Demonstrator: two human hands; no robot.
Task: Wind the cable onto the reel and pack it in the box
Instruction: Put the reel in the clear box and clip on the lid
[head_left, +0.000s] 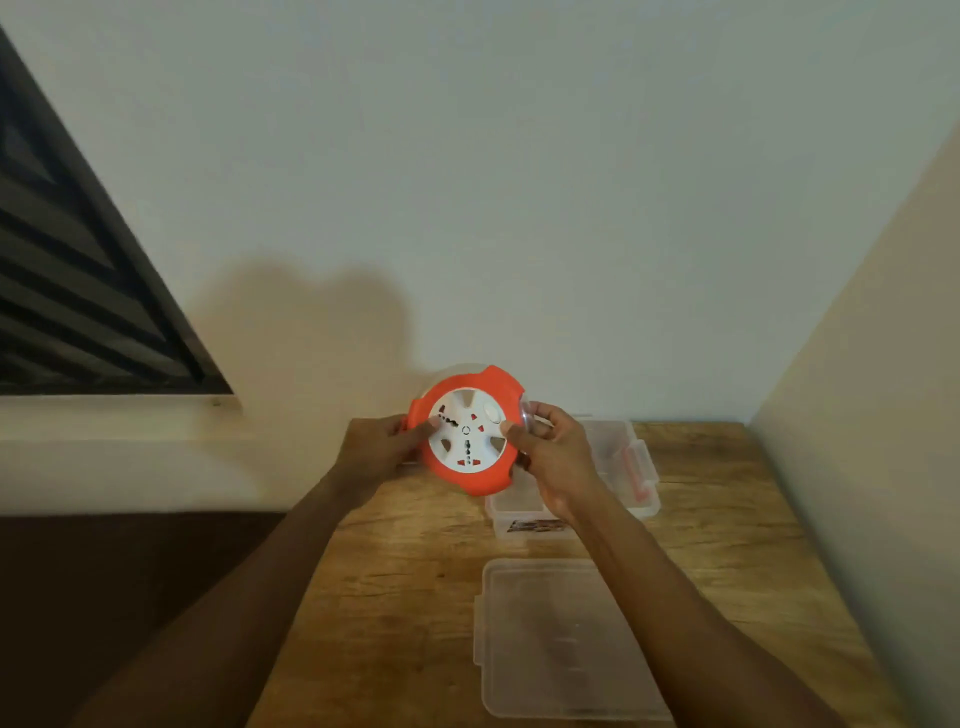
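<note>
Holding reel (467, 434) raised above open box (618, 457); gripped at both rims by curled left hand (379, 441) and right hand (550, 452) fingers, steadied for packing

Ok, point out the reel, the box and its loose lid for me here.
reel (467, 431): head view, on its white socket face.
box (631, 460): head view, on its clear right wall beside the right hand.
lid (550, 639): head view, on the flat middle of the clear panel lying on the table.
</note>
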